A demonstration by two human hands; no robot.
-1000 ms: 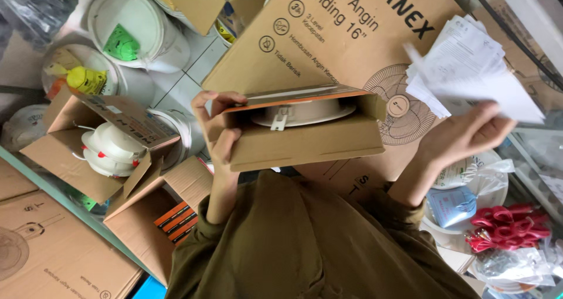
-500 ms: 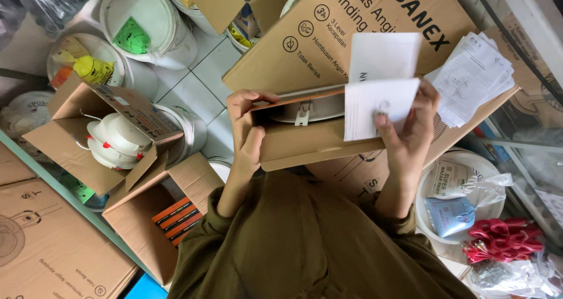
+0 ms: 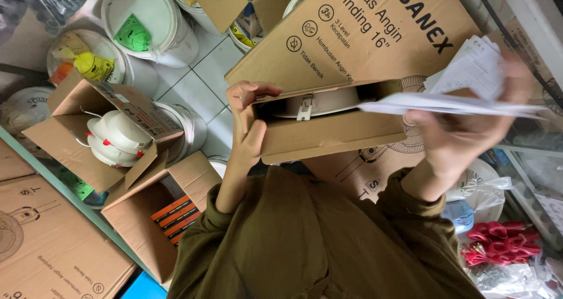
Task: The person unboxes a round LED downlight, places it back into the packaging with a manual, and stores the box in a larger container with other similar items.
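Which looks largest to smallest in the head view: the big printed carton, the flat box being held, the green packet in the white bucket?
1. Big printed carton, largest.
2. Flat box, held by the left hand; being nearer the camera may enlarge it.
3. Green packet, clearly smallest.

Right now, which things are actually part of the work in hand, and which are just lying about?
In hand:
- small cardboard box, open, held by left hand
- white round fitting inside it
- white paper sheets in right hand

Lying about:
- white buckets
- open box of white lamp fittings
- large fan carton
- red clips
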